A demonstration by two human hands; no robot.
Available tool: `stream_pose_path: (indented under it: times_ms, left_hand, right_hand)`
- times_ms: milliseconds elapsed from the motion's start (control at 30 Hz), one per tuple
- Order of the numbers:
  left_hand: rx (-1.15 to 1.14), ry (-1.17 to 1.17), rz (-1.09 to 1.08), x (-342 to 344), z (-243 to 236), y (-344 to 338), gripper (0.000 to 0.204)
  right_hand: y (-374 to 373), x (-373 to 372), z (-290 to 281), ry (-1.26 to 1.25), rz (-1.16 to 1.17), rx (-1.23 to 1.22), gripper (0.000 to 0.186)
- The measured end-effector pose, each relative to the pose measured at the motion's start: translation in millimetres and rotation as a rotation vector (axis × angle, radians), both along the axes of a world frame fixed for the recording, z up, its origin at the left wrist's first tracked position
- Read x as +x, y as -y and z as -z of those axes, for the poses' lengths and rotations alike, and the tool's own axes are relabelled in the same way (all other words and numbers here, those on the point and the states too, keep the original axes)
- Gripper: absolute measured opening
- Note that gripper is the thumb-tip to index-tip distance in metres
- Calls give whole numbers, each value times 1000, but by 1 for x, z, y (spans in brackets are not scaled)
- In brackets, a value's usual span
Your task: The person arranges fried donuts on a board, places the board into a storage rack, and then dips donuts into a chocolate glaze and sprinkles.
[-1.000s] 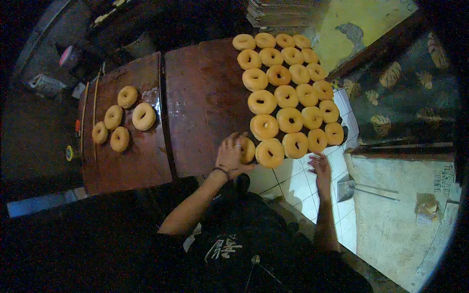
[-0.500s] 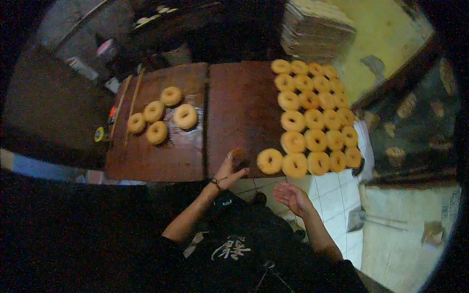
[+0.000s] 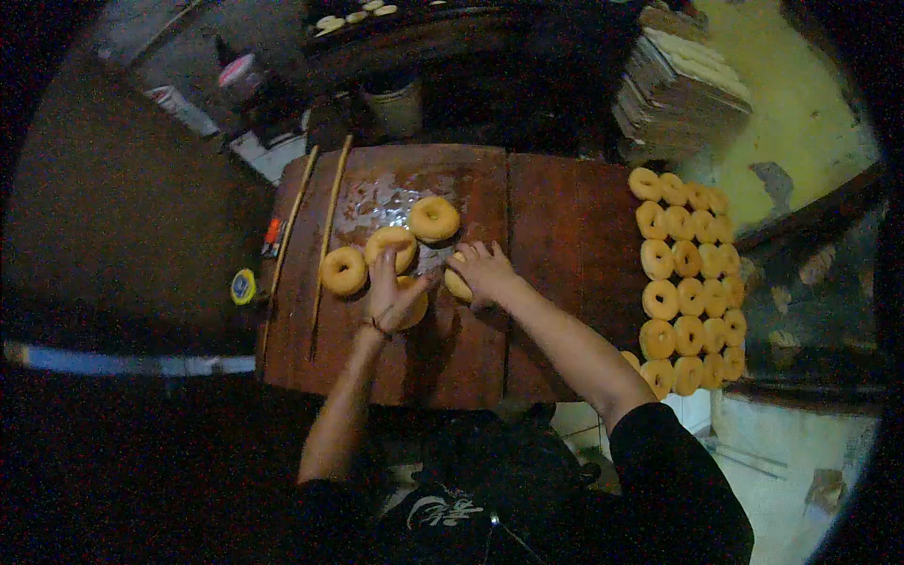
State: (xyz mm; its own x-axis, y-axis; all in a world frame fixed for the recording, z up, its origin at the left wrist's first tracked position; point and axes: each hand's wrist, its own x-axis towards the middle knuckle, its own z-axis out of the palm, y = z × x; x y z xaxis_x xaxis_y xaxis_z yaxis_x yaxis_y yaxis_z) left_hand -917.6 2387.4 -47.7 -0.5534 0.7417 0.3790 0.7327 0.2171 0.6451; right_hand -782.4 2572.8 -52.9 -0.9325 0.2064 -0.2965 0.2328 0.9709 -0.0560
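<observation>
A small group of golden ring doughnuts lies on the left part of the brown wooden table [image 3: 452, 363]. My left hand [image 3: 388, 297] is over a doughnut [image 3: 414, 309] at the near side of the group, thumb and fingers spread apart, its fingertips at another doughnut [image 3: 394, 243]. To its right, my right hand [image 3: 488, 275] curls its fingers over a doughnut [image 3: 456, 282], hiding much of it. Two more doughnuts are uncovered: one at the left [image 3: 345, 271] and one at the far side [image 3: 434, 219].
Close rows of doughnuts [image 3: 689, 298] fill the table's right end. Two thin wooden sticks [image 3: 330, 226] lie along its left side, near a yellow tape roll [image 3: 244, 286]. Behind stand a bucket [image 3: 394, 105] and a stack of flat sheets [image 3: 673, 89].
Both hands have moved from the table's near edge to the doughnuts on the left, the right hand reaching across. The view has shifted, so the table appears further right.
</observation>
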Motion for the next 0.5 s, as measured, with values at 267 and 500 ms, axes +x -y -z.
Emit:
stream_pose_path:
  times_ms: [267,500]
  left_hand:
    - [-737,-238,-172,-112,41,-96,100]
    - [-1006,-104,-218,-191,101,-112,120]
  right_hand:
    - [-41,152,-23,52,806,-69,108]
    - [-46,235,-22,-52,633,-37,114]
